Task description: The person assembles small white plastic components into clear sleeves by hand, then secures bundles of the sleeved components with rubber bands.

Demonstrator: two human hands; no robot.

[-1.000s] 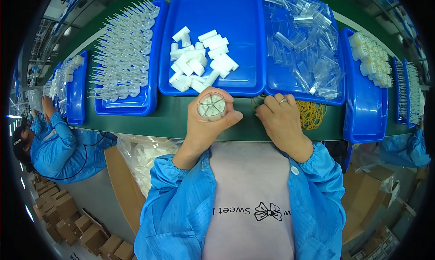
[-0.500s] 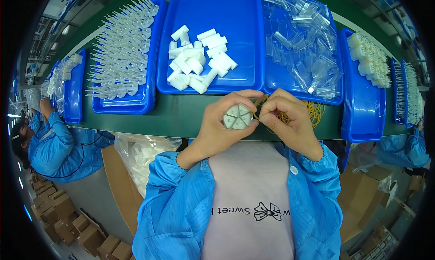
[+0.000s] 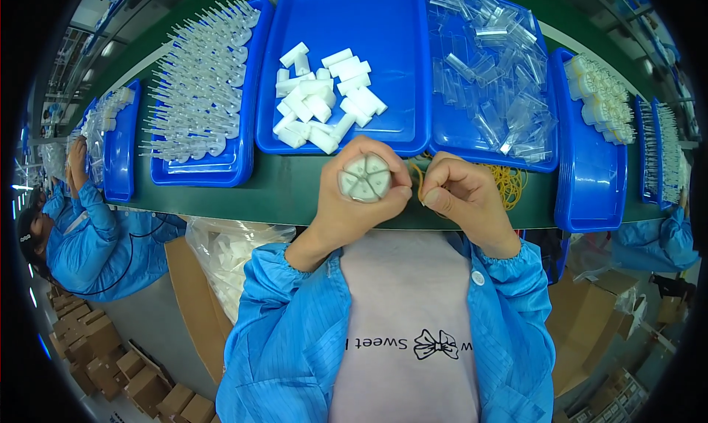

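Note:
My left hand grips a round bundle of several white plastic pieces, end-on to the camera, just above the near edge of the green table. My right hand is right beside it, its thumb and forefinger pinching a yellow rubber band next to the bundle. A loose heap of yellow rubber bands lies on the table behind my right hand. Straight ahead, a blue tray holds several loose white pieces.
A blue tray of clear plastic sleeves sits at the right, and a blue tray of long clear parts at the left. Another blue tray with banded white bundles stands far right. A person in blue works at the left. Cardboard boxes sit below.
My left hand has carried the white bundle from the left toward the middle. My right hand has left the heap of rubber bands and come beside the bundle, pinching one band.

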